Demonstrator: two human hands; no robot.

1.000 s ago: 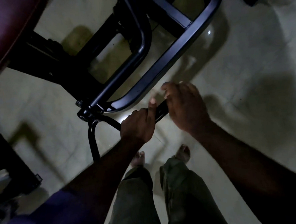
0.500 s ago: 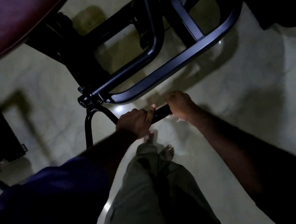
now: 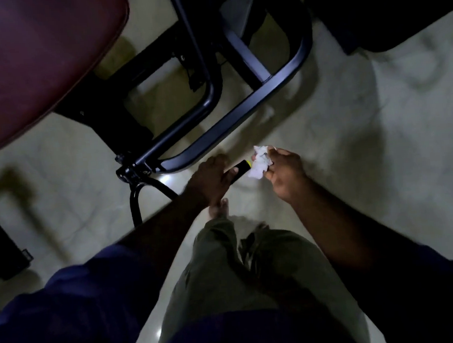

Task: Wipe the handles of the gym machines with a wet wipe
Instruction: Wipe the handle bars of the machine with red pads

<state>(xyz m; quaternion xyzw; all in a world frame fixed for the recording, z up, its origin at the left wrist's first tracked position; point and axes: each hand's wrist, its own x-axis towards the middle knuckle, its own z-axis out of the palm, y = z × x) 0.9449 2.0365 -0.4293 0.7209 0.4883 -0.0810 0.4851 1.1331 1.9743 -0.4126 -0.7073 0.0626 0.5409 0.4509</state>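
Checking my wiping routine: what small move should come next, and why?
Probably close the wet wipe around the handle end and slide it toward the left hand. The right hand pinches the crumpled wipe right at the handle's yellow-tipped end, contact unclear, while the left hand holds the black handle beside it, so that short stretch looks exposed.
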